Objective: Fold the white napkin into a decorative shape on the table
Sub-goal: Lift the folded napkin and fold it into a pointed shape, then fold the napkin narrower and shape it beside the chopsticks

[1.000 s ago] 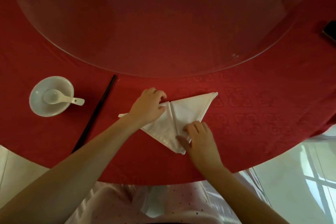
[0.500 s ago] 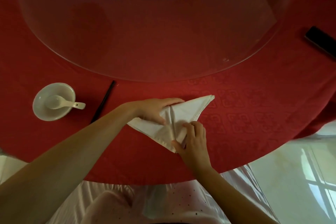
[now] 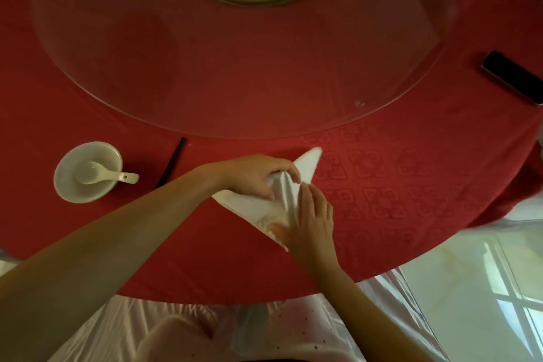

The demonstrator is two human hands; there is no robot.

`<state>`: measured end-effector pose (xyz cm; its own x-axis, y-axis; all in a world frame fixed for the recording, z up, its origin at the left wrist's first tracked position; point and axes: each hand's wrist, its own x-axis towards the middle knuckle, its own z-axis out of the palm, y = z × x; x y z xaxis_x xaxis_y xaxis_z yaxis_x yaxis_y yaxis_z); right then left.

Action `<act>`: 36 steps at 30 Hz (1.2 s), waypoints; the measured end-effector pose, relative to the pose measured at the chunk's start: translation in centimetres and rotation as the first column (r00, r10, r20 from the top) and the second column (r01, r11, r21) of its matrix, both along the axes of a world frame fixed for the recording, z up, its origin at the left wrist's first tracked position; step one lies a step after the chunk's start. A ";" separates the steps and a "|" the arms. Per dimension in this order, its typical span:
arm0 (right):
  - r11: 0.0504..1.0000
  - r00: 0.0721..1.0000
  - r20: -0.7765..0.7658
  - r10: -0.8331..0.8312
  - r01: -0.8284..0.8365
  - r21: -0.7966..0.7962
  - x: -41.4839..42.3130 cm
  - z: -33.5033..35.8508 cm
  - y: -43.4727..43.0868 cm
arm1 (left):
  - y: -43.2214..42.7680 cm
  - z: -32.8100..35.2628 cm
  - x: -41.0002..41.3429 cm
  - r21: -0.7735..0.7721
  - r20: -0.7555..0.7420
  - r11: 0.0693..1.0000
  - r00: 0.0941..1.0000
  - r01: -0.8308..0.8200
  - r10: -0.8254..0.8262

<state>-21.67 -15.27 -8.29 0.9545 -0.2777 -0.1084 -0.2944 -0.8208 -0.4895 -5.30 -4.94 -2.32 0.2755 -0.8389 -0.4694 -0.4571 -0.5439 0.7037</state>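
Note:
The white napkin (image 3: 307, 163) lies folded into a narrow pointed shape on the red tablecloth (image 3: 396, 185), near the table's front edge. Its far tip points up and to the right. My left hand (image 3: 252, 176) grips the napkin's middle, fingers curled over a raised fold of cloth. My right hand (image 3: 311, 220) lies flat with straight fingers, pressing the napkin's near right part down against the table. Both hands hide much of the napkin.
A white bowl (image 3: 66, 182) with a white spoon (image 3: 101, 175) stands at the left. Black chopsticks (image 3: 172, 161) lie between bowl and napkin. A glass turntable (image 3: 235, 82) covers the table's centre. A dark phone (image 3: 512, 76) lies at the right.
My left hand has slid right across the napkin, bringing its left flap over the middle, so the shape is narrower. My right hand has gone from pinching the centre fold to lying flat.

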 end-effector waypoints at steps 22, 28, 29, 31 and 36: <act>0.927 0.961 -0.231 0.149 -0.054 0.370 7.2 0.9 -6.2 | 7.4 -5.7 -3.7 -0.034 0.000 0.720 0.720 -0.693 0.694; 0.980 0.977 0.102 0.187 -0.178 -0.093 2.9 0.0 -3.6 | 8.5 -7.1 -9.5 -0.300 0.394 0.814 0.713 -0.497 0.580; 0.970 0.970 0.093 0.224 -0.213 -0.116 2.4 -0.3 -3.5 | 8.7 -7.2 -9.8 -0.280 0.435 0.822 0.697 -0.497 0.570; 0.956 0.959 0.097 0.265 -0.248 -0.155 1.7 -0.8 -4.0 | 8.8 -7.3 -10.0 -0.259 0.495 0.820 0.659 -0.510 0.566; 0.943 0.918 0.256 0.304 -0.251 -0.221 2.0 -2.2 -5.4 | 8.5 -7.6 -10.2 -0.258 0.680 0.871 0.562 -0.418 0.471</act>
<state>-19.62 -20.62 -10.52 0.9789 0.0136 0.2037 0.0868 -0.9308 -0.3551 -15.46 3.58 -9.94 0.8408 -0.5352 0.0814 -0.5315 -0.7876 0.3119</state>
